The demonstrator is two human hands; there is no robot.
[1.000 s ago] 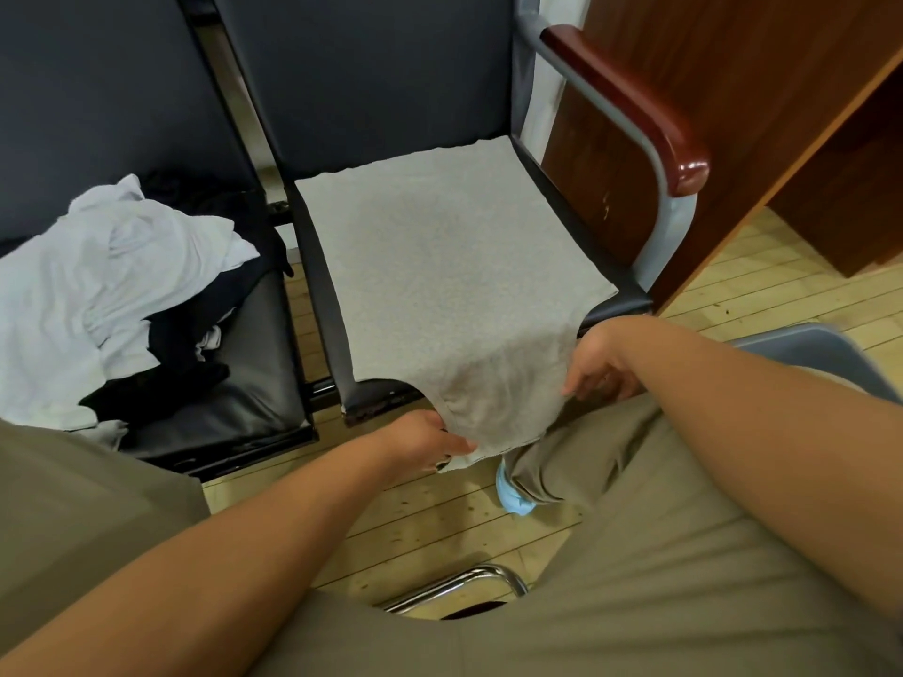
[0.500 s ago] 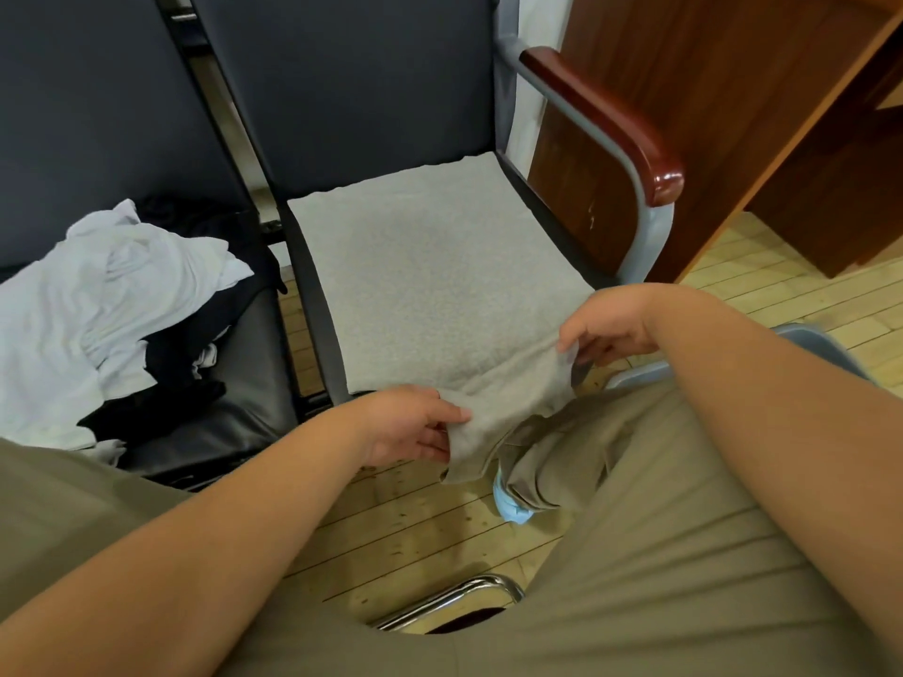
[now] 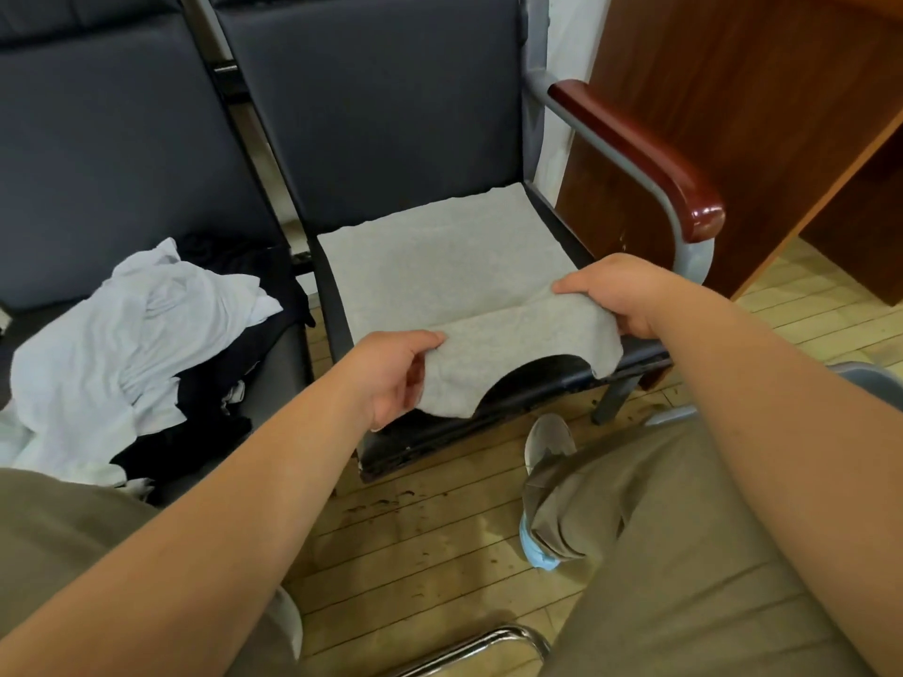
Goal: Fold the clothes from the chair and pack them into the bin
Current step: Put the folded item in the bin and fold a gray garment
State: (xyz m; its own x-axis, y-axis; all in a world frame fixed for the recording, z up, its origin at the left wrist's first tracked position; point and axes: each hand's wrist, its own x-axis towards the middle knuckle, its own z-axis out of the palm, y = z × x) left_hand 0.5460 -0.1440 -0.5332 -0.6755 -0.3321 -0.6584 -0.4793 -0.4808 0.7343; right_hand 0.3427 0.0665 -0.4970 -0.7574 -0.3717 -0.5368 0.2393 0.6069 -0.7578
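**A:** What have the hands got hold of?

**B:** A near corner of the grey garment each; the left hand pinches its corner with the thumb on top and the fingers curled beneath, lower and closer to the person; the right hand grips the other corner, a little farther off and higher, below the armrest.

**A:** And the cloth?

**B:** The flap between the hands is lifted, and its curved cut edge hangs over the bare front of the seat; beyond the hands the rest lies flat on the seat, reaching the foot of the backrest.

**A:** So which way does the fold go?

**B:** Away from the person, I'd judge; the held edge runs left to right, and the far edge lies straight ahead of both hands; the right hand is nearer to it, so the left has farther to travel if the edges are to meet squarely.

**A:** What else is there?

**B:** A white garment and a black garment are heaped on the left-hand seat, well apart from both hands; a grey-blue rim past the right forearm may be the bin; too little shows to tell.
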